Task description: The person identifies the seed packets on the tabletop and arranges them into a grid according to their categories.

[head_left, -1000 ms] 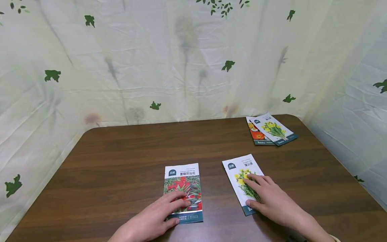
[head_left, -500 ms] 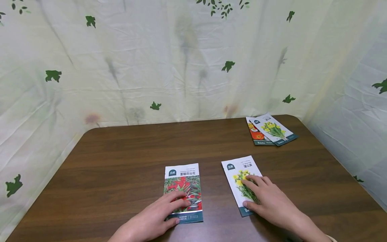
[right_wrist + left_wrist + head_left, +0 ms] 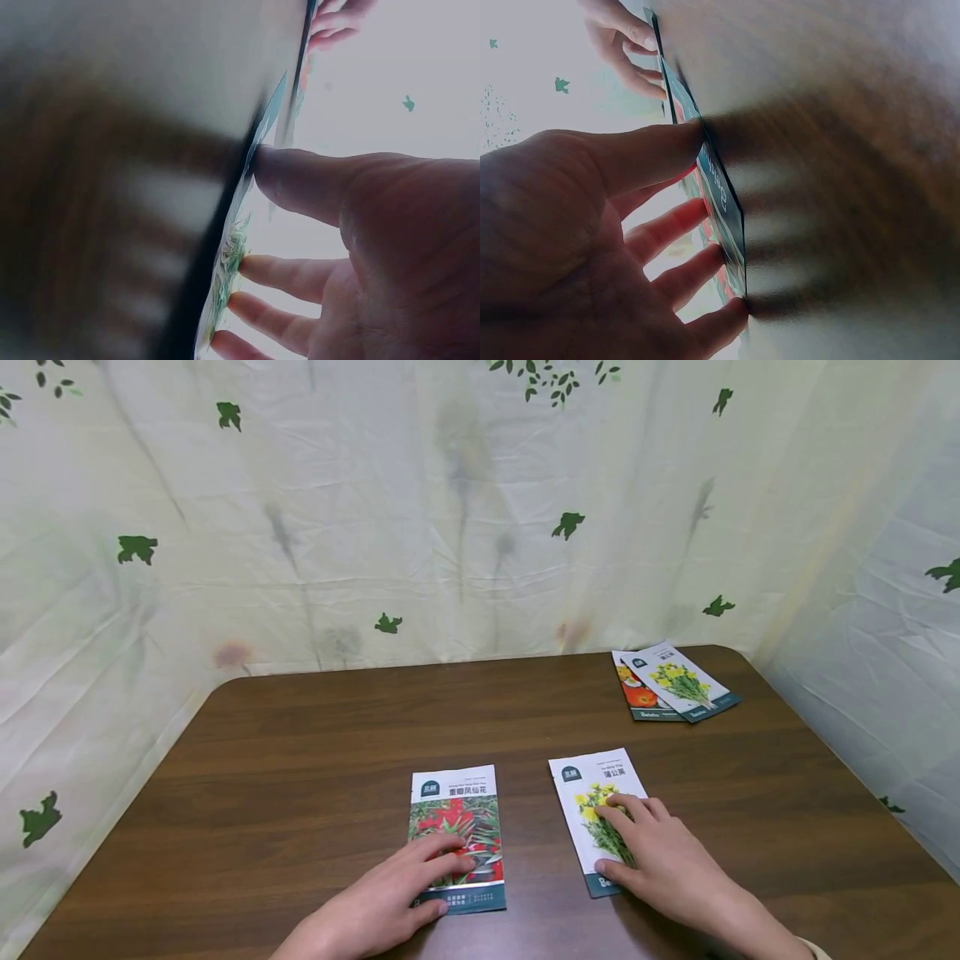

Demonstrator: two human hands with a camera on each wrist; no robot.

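Observation:
A seed packet with red flowers [image 3: 454, 814] lies flat on the brown table near its front middle. My left hand [image 3: 382, 893] rests its spread fingertips on the packet's lower half. In the left wrist view, the thumb [image 3: 656, 146] touches the packet's dark bottom band. To the right, a seed packet with yellow flowers [image 3: 585, 793] lies tilted to the left. Extended fingers of my right hand [image 3: 667, 860] press on its picture and lower edge, hiding its lower right part. The right wrist view shows this packet edge-on [image 3: 231, 259], its lower end slightly lifted off the table.
Two more seed packets overlap at the table's back right: one with yellow flowers [image 3: 678, 681] on top of one with orange-red pictures [image 3: 637, 693]. A pale curtain [image 3: 337, 527] with green leaf prints stands behind the table [image 3: 300, 760] and along its sides.
My right hand has slid the yellow-flower packet slightly left and toward me, turning it a little more upright. The left hand and the red-flower packet have stayed in place.

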